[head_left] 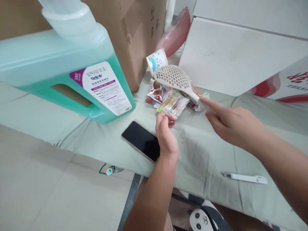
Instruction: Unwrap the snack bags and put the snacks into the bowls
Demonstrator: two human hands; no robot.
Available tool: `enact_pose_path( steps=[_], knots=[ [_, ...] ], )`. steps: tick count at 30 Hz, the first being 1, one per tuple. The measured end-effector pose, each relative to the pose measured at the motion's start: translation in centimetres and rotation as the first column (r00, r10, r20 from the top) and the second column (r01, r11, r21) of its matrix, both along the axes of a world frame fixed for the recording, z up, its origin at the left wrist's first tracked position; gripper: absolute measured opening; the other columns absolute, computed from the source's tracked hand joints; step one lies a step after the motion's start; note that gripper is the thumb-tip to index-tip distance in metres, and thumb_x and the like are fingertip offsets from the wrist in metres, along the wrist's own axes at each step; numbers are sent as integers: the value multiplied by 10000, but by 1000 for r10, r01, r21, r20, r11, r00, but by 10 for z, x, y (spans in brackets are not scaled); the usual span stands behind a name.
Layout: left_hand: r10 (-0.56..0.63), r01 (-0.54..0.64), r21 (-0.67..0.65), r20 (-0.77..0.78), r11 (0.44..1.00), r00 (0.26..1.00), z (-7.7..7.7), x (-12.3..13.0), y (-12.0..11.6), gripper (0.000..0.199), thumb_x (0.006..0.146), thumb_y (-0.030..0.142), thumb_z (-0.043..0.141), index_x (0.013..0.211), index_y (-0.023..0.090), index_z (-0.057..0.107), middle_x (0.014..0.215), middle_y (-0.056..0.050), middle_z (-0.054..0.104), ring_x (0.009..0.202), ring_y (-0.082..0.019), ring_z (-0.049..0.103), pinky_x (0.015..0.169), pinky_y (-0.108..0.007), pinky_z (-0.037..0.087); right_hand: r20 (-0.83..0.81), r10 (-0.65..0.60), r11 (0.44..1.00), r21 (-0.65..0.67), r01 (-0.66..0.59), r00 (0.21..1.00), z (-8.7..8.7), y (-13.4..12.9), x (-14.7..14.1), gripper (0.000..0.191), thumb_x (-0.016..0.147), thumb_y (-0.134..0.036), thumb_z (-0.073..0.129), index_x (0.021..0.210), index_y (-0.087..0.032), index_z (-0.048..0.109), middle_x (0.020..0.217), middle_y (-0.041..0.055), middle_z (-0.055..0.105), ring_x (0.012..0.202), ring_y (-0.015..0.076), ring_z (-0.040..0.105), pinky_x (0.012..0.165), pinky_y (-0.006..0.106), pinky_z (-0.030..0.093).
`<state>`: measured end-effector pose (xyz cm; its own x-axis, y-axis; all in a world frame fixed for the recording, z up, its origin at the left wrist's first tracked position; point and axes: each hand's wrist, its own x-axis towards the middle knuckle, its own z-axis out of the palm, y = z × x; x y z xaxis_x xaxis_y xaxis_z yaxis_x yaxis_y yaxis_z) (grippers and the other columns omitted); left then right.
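Observation:
My right hand is closed on the handle of a white slotted skimmer, its index finger stretched along the handle. The perforated bowl hangs over a pile of wrapped snacks, close to a paper cup with a blue print. My left hand is loosely curled at the near edge of a clear-wrapped snack, and nothing shows between its fingers. Behind that lies a red and brown snack packet. A black-screened phone lies beside my left wrist, which covers its right end.
A large jug of green liquid stands at left before a cardboard box. White boxes and a pink translucent object are at the back. A white pen-like cutter lies near the front right of the cloth.

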<state>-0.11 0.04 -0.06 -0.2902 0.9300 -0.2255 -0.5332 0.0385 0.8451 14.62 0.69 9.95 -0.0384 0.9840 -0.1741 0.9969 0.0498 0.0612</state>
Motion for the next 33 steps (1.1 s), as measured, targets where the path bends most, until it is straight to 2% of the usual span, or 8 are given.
enact_pose_path(
  steps=[5, 11, 16, 22, 25, 29, 31, 33],
  knots=[
    [-7, 7, -2, -4, 1000, 1000, 1, 4, -1, 197, 906, 321, 461, 773, 217, 563, 813, -23, 579, 846, -176, 556, 830, -312, 424, -106, 55, 998, -1, -55, 993, -11, 14, -12, 590, 995, -330, 345, 1542, -247, 548, 783, 84, 748, 617, 250, 608, 577, 295, 348],
    [2, -2, -10, 4, 1000, 1000, -1, 1, 2, 200, 924, 329, 478, 782, 220, 567, 790, -22, 586, 816, -172, 561, 819, -300, 436, -122, 77, 995, -61, -85, 990, -22, 20, -18, 597, 981, -303, 377, 1547, -243, 557, 890, 95, 792, 688, 258, 660, 601, 298, 355],
    [29, -29, -19, -4, 999, 1000, -1, -4, 5, 209, 934, 306, 479, 767, 218, 569, 793, -23, 576, 815, -167, 562, 807, -284, 446, -133, 55, 994, -90, -67, 990, -23, -3, 0, 602, 996, -331, 377, 1566, -252, 552, 686, 58, 727, 591, 244, 639, 575, 300, 373],
    [39, -39, 33, 13, 999, 999, 1, -3, 2, 206, 911, 319, 497, 745, 209, 554, 784, -3, 538, 743, -138, 541, 758, -268, 434, -123, 77, 992, -88, -88, 989, -30, -50, 17, 600, 1019, -329, 366, 1594, -239, 512, 492, 1, 585, 483, 243, 616, 508, 299, 356],
    [78, -78, 44, 18, 996, 997, 3, -2, -1, 186, 898, 294, 494, 750, 207, 566, 750, 6, 542, 704, -129, 538, 728, -262, 430, -187, 97, 992, -59, -110, 978, -25, -75, 26, 592, 1034, -337, 356, 1593, -219, 508, 488, -9, 587, 427, 227, 592, 470, 306, 360],
    [150, -151, 90, 13, 984, 989, 7, -2, -1, 167, 890, 267, 496, 743, 210, 551, 721, 17, 545, 674, -121, 519, 690, -251, 420, -317, 61, 998, -4, -65, 946, -2, -94, 37, 576, 1025, -380, 382, 1546, -216, 564, 503, 6, 613, 405, 226, 595, 443, 323, 381],
    [170, -172, 102, 25, 980, 985, 8, -2, 0, 158, 885, 274, 500, 748, 213, 547, 702, 23, 535, 656, -119, 516, 673, -249, 418, -327, 38, 998, 55, -21, 944, 8, -88, 37, 580, 1014, -395, 395, 1538, -223, 574, 464, -1, 565, 354, 216, 524, 419, 329, 333],
    [175, -178, 91, 38, 980, 984, 8, 0, 1, 144, 873, 285, 505, 753, 215, 543, 692, 27, 527, 642, -116, 519, 656, -247, 415, -294, 28, 990, 144, 15, 955, 14, -68, 28, 591, 1003, -398, 394, 1537, -222, 577, 444, -3, 519, 342, 209, 459, 434, 333, 309]
  ],
)
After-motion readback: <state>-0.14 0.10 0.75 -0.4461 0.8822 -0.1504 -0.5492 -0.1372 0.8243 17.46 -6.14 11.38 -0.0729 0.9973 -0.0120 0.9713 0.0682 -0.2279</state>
